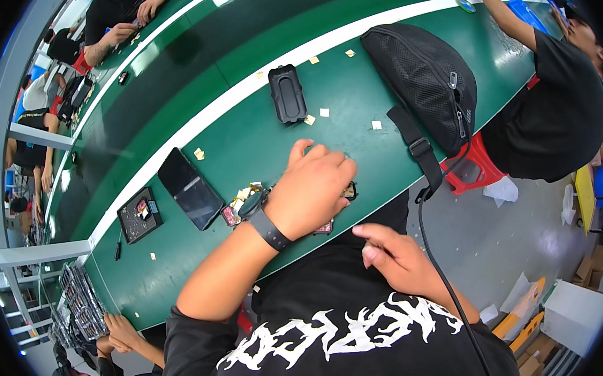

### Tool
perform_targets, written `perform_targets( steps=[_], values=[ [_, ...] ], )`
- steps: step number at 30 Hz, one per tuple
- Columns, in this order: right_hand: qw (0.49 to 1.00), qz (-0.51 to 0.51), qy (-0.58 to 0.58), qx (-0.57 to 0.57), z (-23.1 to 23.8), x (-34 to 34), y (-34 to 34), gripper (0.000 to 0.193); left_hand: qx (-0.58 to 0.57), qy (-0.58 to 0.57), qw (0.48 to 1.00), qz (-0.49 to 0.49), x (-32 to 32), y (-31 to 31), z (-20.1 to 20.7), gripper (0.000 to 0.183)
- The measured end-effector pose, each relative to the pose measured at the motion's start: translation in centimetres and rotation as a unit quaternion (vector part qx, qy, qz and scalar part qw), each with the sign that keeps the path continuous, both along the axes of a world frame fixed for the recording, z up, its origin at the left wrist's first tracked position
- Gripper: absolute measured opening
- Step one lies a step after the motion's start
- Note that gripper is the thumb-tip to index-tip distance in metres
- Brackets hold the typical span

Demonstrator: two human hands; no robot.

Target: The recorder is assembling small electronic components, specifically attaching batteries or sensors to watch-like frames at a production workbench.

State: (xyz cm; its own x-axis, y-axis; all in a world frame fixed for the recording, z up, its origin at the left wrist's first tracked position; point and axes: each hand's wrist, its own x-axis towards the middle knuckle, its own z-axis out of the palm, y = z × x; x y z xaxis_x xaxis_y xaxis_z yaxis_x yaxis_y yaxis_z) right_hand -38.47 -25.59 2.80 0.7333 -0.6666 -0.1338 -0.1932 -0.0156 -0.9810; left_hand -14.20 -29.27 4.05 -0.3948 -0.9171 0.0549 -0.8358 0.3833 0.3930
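My left hand [313, 187], a dark watch [254, 207] on its wrist, is bent palm-down over the green bench near its front edge. Its thumb and index finger close around a small black part [350, 191], mostly hidden beneath them. A red-and-black piece [325, 227] shows under the palm, by the edge. To the right, my right hand [398, 254] hovers just off the bench edge, half curled, index finger and thumb apart with nothing visible between them. Beside the left wrist lies a small heap of yellowish bits and a red-faced part [230, 216].
A black tray [288, 94] lies beyond my left hand, a dark phone-like slab [190, 189] and a shallow parts box [138, 215] to the left. A black bag [424, 85] with its strap and cable occupies the right. Paper scraps are scattered about. Co-workers sit at both sides.
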Motion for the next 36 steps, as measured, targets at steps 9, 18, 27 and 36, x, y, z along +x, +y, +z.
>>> perform_targets(
  steps=[9,18,27,36],
  values=[
    [0.98,-0.099,-0.088,0.148,0.7,2.6,-1.6,0.017,0.023,0.259,0.958,0.123,0.6,1.7,1.7,0.027],
    [0.952,-0.03,-0.074,0.294,4.6,7.2,-2.8,0.017,0.141,0.484,0.838,0.206,3.1,7.8,3.0,0.036],
    [0.949,-0.027,-0.083,0.302,3.6,10.4,-2.1,0.017,0.127,0.434,0.857,0.247,5.3,10.5,2.8,0.034],
    [0.957,0.001,-0.046,0.288,3.6,12.5,-0.8,0.018,0.189,0.51,0.797,0.265,7.9,12.4,2.3,0.035]
  ],
)
